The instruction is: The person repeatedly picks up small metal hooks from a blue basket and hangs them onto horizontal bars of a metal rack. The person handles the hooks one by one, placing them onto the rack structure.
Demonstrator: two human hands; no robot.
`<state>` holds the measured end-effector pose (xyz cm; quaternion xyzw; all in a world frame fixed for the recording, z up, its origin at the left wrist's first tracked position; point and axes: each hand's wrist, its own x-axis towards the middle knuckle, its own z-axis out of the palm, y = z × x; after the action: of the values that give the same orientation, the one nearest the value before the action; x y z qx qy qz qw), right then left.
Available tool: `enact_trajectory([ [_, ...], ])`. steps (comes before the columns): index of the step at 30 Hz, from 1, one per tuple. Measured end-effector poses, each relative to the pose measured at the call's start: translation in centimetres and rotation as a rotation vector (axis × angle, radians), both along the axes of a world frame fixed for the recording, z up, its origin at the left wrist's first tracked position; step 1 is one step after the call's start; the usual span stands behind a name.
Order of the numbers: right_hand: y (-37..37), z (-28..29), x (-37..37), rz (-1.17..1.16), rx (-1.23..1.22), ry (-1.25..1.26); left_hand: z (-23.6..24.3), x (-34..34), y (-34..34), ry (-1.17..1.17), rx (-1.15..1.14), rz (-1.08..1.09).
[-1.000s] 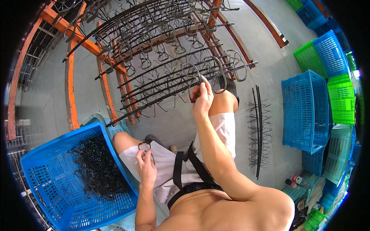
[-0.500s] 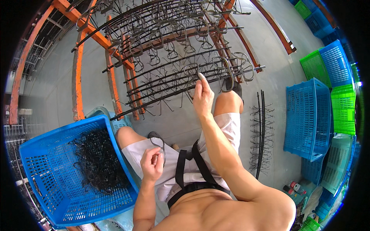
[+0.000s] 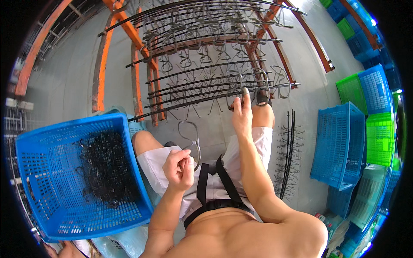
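In the head view, the left hand (image 3: 180, 170) pinches a metal loop (image 3: 194, 142), bent like a figure eight, between thumb and bent fingers near its lower ring. The loop stands clear of the thighs, its upper ring free at about 1 o'clock from those fingers, its long axis running roughly from 11 to 5 o'clock. The right hand (image 3: 243, 116) is well ahead, at about 1 o'clock from the left, its index finger stretched toward 12; I cannot tell whether its fingers grip or only touch the nearest hanging loop (image 3: 241, 81) or the front rod (image 3: 195, 102). That rod slants gently from just below 9 o'clock to just above 3, so it lies crosswise to the held loop, well apart from it, and the right hand is much nearer to it. Two more loops hang at 2 to 3 o'clock from the right fingertips. An orange rack (image 3: 103, 64) stands at 11 o'clock, and at 9 from the left hand sits a blue basket (image 3: 73, 126) with a dark heap of wire pieces (image 3: 109, 167).
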<state>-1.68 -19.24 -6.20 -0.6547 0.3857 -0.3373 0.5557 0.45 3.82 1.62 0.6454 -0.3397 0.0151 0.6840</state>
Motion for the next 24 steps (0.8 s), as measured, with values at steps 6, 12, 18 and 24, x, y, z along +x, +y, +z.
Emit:
enact_trajectory([
  [6, -0.9, 1.4, 0.4, -0.055, -0.249, 0.179, -0.1, 0.2, 0.2, -0.25, 0.127, 0.03],
  [12, -4.1, 3.6, 5.4, -0.046, -0.447, 0.465, -0.7, -0.1, 1.3, -0.06, 0.142, 0.069],
  [18, -6.3, 5.1, 7.5, 0.161, -0.078, 0.694, 0.2, 0.2, 2.9, 0.098, 0.05, 0.089],
  [24, -6.9, 2.2, 6.7, -0.043, -0.539, 0.76, 0.6, 1.3, 3.1, 0.007, -0.021, 0.142],
])
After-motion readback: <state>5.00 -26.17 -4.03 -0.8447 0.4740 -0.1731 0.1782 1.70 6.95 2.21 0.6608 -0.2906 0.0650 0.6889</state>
